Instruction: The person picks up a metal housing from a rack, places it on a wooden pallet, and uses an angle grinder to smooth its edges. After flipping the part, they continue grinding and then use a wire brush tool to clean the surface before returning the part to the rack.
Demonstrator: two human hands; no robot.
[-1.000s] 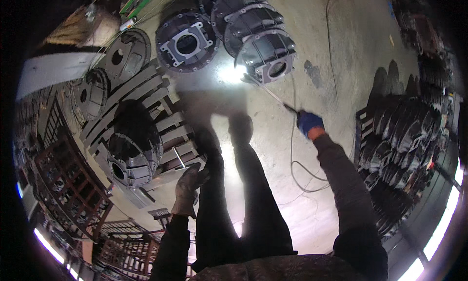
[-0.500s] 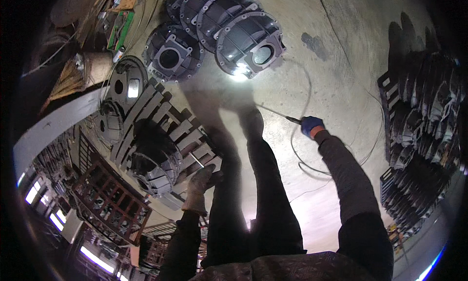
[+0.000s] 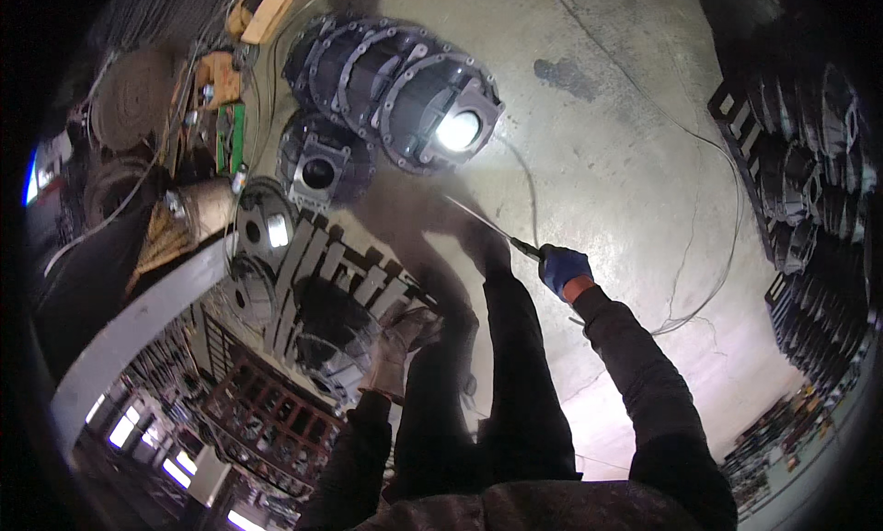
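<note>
My right hand (image 3: 563, 270), in a blue glove with an orange cuff, is closed around the dark handle of a tool with a long thin rod (image 3: 480, 218). The rod slants up and left, its tip apart from the castings. Beyond it stand several dark grey ribbed bell-shaped metal housings (image 3: 432, 112), the nearest brightly lit at its opening. My left hand (image 3: 405, 336), in a pale worn glove, is curled beside my left leg; whatever its fingers hold is hidden. Next to it another bell-shaped housing (image 3: 324, 352) rests on a slatted pallet (image 3: 308, 255), partly in shadow.
A cable (image 3: 727, 264) loops over the concrete floor (image 3: 625, 200) at the right. Rows of stacked castings (image 3: 800, 181) line the right side. At the left are a grey beam (image 3: 138, 324), a broom (image 3: 166, 236), a green box (image 3: 230, 137) and a rusty metal rack (image 3: 262, 407).
The view has shifted. My right hand and the rod tool have moved left and slightly nearer. The short light rod that showed by my left hand is no longer visible; that hand is more curled.
</note>
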